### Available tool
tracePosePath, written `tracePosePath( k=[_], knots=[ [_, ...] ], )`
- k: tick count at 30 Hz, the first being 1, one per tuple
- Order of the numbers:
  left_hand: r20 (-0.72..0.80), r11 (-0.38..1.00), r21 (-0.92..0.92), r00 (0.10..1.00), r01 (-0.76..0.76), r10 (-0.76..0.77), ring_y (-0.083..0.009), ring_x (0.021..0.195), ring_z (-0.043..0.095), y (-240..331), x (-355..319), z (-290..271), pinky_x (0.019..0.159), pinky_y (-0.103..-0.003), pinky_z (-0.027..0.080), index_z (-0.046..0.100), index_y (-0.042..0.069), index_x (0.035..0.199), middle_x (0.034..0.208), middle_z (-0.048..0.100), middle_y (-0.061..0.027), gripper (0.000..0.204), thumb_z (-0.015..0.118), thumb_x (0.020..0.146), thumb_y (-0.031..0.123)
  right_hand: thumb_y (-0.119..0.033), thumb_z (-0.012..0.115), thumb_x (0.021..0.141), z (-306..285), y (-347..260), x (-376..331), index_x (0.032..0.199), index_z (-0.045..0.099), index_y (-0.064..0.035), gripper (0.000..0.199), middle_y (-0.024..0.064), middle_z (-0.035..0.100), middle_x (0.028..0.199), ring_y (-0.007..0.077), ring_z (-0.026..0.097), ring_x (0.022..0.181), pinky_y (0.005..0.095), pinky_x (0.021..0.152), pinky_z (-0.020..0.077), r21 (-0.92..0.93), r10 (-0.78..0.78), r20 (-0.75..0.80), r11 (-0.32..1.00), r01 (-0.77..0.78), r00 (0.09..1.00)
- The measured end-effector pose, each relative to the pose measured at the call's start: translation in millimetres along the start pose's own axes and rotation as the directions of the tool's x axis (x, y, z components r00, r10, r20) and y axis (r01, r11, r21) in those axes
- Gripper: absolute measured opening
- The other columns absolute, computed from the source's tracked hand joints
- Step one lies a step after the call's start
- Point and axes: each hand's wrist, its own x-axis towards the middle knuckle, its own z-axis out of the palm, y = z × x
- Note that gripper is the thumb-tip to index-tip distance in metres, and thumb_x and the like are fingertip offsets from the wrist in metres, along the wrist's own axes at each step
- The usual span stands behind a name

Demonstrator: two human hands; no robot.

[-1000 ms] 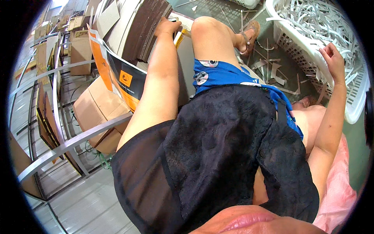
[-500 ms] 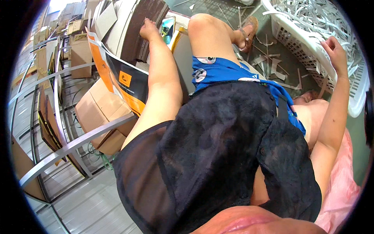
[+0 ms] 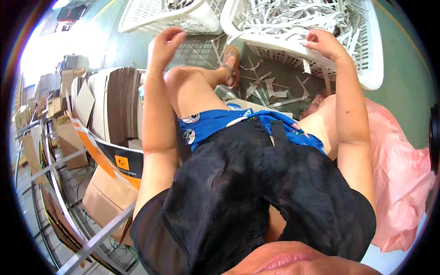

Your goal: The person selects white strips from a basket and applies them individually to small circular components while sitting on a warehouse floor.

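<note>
My left hand (image 3: 164, 46) is raised above my bent knee, its fingers loosely curved, slightly blurred and with nothing visible in them. At the near rim of a white plastic basket (image 3: 373, 64) full of shredded paper strips (image 3: 293, 23), my right hand (image 3: 327, 46) hovers with bent fingers and the thumb apart. Just below those fingertips, and apart from them, a small white scrap (image 3: 306, 67) shows against the basket's wall. To the left of my left forearm stand stacks of brown and grey cardboard sheets (image 3: 123, 98) in a black and orange printed box (image 3: 133, 160).
A second white basket (image 3: 197, 23) stands at the far left of the full one. Loose strips and scraps (image 3: 270, 89) litter the green floor by my feet. On my right lies a pink plastic bag (image 3: 394, 178). A metal rail (image 3: 98, 240) and a cardboard box (image 3: 107, 195) are at the left.
My head view has turned left to bring the second basket in. My left hand has lifted away from the cardboard stack to above my knee. My right hand stays near the basket rim.
</note>
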Motion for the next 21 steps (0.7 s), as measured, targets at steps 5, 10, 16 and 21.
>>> tracePosePath(
  k=[5, 10, 16, 21],
  knots=[
    [0.287, 0.905, 0.294, 0.932, -0.307, 0.223, -0.0341, 0.089, 0.066, 62, 46, 92, 0.082, -0.042, 0.051, 0.071, 0.012, 0.100, 0.096, 0.070, -0.0137, 0.033, 0.064, 0.081, 0.037, -0.026, 0.072, 0.080, -8, 1, 2, 0.093, 0.065, -0.0052, 0.025, 0.0092, 0.068, 0.087, 0.0199, 0.063, 0.078, 0.0338, 0.072, 0.0502, 0.062, 0.080, -0.038, 0.995, -0.078, 0.996],
    [0.471, 0.815, 0.497, 0.881, -0.298, 0.035, -0.0313, 0.100, 0.063, 96, 78, 151, 0.088, -0.042, 0.049, 0.069, 0.018, 0.106, 0.103, 0.069, -0.0120, 0.031, 0.058, 0.083, 0.035, -0.026, 0.071, 0.081, -10, 12, 6, 0.094, 0.063, -0.0046, 0.026, 0.0102, 0.068, 0.088, 0.0209, 0.063, 0.080, 0.0334, 0.074, 0.0496, 0.044, 0.132, -0.034, 0.990, -0.130, 0.991],
    [0.585, 0.859, 0.373, 0.808, -0.350, 0.075, -0.0312, 0.101, 0.063, 127, 109, 214, 0.089, -0.041, 0.049, 0.068, 0.020, 0.108, 0.107, 0.068, -0.0107, 0.029, 0.055, 0.086, 0.033, -0.025, 0.069, 0.084, -25, 18, 7, 0.099, 0.063, -0.0026, 0.027, 0.0130, 0.069, 0.089, 0.0215, 0.065, 0.081, 0.0339, 0.075, 0.0501, -0.070, 0.205, -0.059, 0.976, -0.209, 0.977],
    [0.565, 0.835, 0.304, 0.793, -0.459, 0.230, -0.0339, 0.114, 0.055, 120, 123, 275, 0.097, -0.042, 0.044, 0.065, 0.016, 0.115, 0.121, 0.061, -0.0146, 0.035, 0.053, 0.085, 0.029, -0.026, 0.068, 0.085, -32, 27, 12, 0.098, 0.064, -0.0027, 0.027, 0.0110, 0.069, 0.088, 0.0203, 0.064, 0.081, 0.0324, 0.075, 0.0502, -0.047, 0.272, -0.060, 0.960, -0.275, 0.960]
  ],
)
